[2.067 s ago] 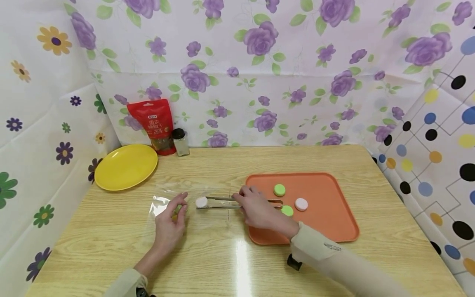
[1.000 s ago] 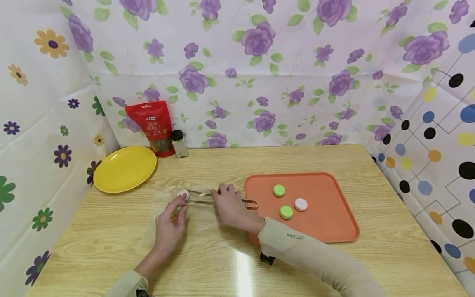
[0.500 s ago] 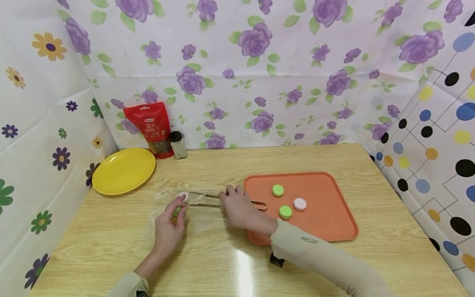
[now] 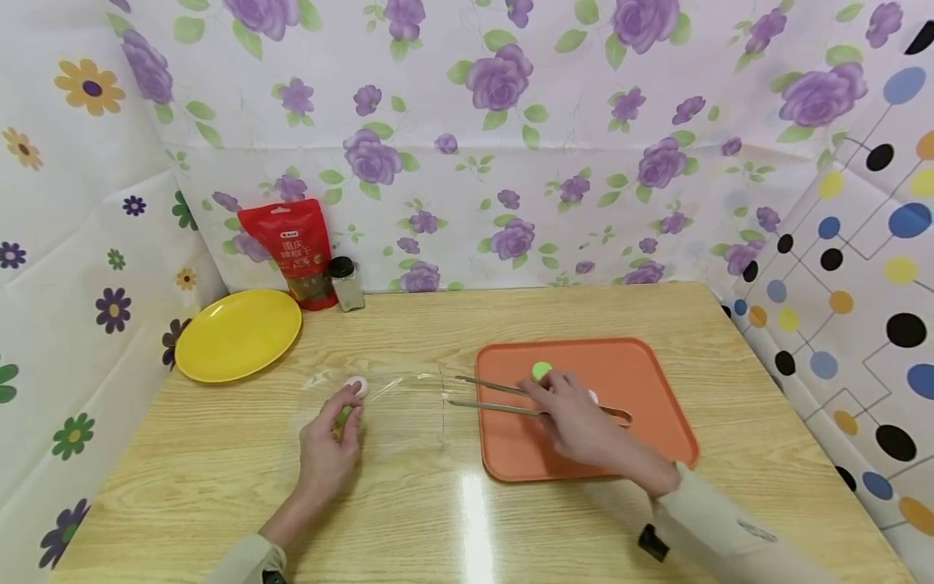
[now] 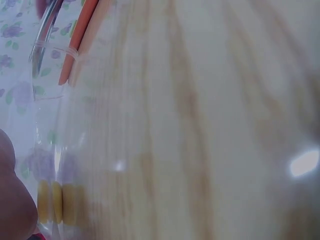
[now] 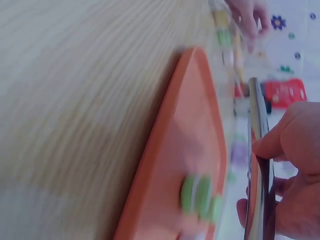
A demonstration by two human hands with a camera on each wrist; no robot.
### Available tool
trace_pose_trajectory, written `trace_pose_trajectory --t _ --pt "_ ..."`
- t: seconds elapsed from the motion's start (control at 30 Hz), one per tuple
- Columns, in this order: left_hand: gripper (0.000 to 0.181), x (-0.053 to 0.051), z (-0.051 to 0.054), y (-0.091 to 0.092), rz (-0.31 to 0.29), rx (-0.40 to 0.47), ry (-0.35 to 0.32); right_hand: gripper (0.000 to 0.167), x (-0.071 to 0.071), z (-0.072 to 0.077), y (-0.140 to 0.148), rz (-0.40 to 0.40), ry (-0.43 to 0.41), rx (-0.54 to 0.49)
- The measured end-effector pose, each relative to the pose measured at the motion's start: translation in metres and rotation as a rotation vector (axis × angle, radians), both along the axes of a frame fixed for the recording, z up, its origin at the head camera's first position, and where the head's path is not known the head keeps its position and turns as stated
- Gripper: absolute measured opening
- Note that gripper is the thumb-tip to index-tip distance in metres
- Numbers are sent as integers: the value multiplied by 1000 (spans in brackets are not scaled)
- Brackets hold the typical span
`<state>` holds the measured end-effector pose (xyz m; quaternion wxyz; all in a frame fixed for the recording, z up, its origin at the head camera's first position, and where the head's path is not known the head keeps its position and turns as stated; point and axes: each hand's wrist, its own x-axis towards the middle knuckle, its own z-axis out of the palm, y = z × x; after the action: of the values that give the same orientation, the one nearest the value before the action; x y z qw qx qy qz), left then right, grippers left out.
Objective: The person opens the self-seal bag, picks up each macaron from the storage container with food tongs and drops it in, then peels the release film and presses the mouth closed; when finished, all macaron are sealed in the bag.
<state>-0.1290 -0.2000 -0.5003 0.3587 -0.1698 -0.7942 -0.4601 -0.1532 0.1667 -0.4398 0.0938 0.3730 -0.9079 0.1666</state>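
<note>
My right hand (image 4: 584, 426) grips metal tongs (image 4: 503, 408) above the orange tray (image 4: 503, 464); their tips are apart with nothing between them. My left hand (image 4: 326, 454) holds a clear plastic bag (image 4: 404, 418) lying on the table. Inside the bag's left part are a pale macaron (image 4: 358, 386), a green macaron (image 4: 343, 415) and something yellow (image 4: 337, 432), partly hidden by my fingers. On the tray sit a green macaron (image 4: 541, 371) and a pale pink one (image 4: 593, 397). The right wrist view shows another green macaron (image 6: 196, 194) there, which my right hand covers in the head view.
A yellow plate (image 4: 239, 335) lies at the back left. Beside it stand a red food pouch (image 4: 292, 247) and a black-capped glass jar (image 4: 346, 284). Flower-printed cloth (image 4: 452, 195) hangs behind the wooden table (image 4: 409, 519), with dotted cloth (image 4: 832, 324) at the right.
The tongs carried the pale macaron left into the bag and let go of it. My right hand has since drawn back right over the tray with the tongs bare. The left hand stays nearly still.
</note>
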Motion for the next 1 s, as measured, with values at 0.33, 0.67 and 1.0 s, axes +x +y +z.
trace_pose_trajectory --t 0.33,0.67,1.0 --pt "19 1 1 -1 6 -2 -12 61 12 7 85 28 3 -60" --pt "17 1 2 0 16 -15 -27 62 24 -6 148 -125 10 -25" --pt "20 1 2 0 26 -11 -27 63 26 -20 173 -191 19 -15"
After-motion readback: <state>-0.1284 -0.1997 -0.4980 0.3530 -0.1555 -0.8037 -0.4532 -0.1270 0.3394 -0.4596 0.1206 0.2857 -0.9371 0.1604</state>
